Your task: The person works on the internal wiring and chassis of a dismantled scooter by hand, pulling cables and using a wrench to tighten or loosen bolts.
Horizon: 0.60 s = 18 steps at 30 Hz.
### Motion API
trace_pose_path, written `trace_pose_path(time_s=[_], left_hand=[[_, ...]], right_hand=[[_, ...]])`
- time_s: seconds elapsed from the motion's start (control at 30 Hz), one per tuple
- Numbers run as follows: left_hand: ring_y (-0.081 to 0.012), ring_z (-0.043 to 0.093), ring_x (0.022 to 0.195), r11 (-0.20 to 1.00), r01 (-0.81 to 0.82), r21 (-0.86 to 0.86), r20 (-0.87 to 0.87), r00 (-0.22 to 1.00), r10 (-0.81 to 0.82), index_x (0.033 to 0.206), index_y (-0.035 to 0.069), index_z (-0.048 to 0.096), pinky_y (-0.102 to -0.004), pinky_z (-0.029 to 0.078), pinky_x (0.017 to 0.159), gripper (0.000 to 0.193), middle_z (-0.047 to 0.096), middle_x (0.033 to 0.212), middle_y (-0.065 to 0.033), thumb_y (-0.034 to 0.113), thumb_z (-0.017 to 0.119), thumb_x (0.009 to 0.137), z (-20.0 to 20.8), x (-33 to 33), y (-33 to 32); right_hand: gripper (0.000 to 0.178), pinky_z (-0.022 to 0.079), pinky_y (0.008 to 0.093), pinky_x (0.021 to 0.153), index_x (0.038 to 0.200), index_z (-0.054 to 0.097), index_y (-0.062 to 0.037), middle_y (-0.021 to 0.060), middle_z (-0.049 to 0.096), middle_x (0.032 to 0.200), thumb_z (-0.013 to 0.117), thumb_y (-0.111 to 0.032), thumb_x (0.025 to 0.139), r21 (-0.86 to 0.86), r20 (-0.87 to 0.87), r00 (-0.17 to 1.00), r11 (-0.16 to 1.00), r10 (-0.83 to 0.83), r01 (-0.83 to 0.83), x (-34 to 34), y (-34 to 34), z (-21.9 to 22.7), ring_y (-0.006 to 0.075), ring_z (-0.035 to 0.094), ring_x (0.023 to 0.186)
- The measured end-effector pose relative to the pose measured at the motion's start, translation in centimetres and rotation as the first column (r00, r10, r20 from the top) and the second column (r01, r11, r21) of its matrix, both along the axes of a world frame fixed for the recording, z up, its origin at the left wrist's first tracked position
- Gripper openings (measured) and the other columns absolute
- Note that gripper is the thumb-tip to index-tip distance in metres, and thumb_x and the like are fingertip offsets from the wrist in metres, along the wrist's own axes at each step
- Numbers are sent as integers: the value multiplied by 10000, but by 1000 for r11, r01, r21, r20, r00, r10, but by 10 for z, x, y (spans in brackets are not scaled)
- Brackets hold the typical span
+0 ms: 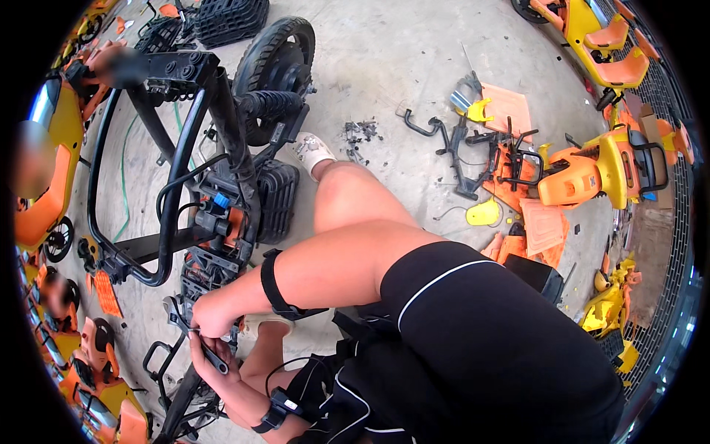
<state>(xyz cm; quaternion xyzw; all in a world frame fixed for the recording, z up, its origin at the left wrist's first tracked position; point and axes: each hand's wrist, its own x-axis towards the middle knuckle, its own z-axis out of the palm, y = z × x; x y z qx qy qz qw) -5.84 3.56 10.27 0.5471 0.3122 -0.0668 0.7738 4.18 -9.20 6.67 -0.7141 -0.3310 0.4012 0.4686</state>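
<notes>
A wrench [214, 359] slants down through my two hands, its wide jaw end beside the black vehicle frame [166, 244]. My left hand [207, 362] wraps its fingers round the handle, and the holed end sticks out below. Just above, my right hand [214, 314] is closed in a fist near the jaw end; whatever its fingers grip is hidden. Both hands are at the lower part of the frame, beside dark metal parts and wiring. Higher up, the frame carries a spring shock absorber [270, 105] and a black-tyred wheel [277, 66]. A blue connector [220, 200] shows among the parts.
Black plastic crates [229, 21] lie beyond the wheel. Orange and yellow scooters [103, 348] line the left side. Small dark scraps [362, 133], a bare metal frame [462, 155], orange panels [506, 107] and a yellow cover [483, 212] lie on the concrete floor to the right.
</notes>
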Motion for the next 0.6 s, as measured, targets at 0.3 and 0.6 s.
trace_pose_path(time_s=[0.3,0.6], left_hand=[[-54,277,383,957,39,-286,187,982,16,1164,26,493,-201,236,323,283,331,572,29,277,417,1058,23,-25,5],[-33,391,531,807,50,589,54,993,-101,1029,55,561,-198,284,456,252,452,662,36,305,532,1022,25,-27,-6]], right_hand=[[274,473,380,550,1018,741,-75,44,674,784,667,-304,889,147,-618,778,989,119,-34,-7,-8,7,163,570,652],[407,506,375,673,1008,725,-2,100,696,892,742,-346,790,206,-519,851,956,-73,207,-1,-9,24,212,635,826]])
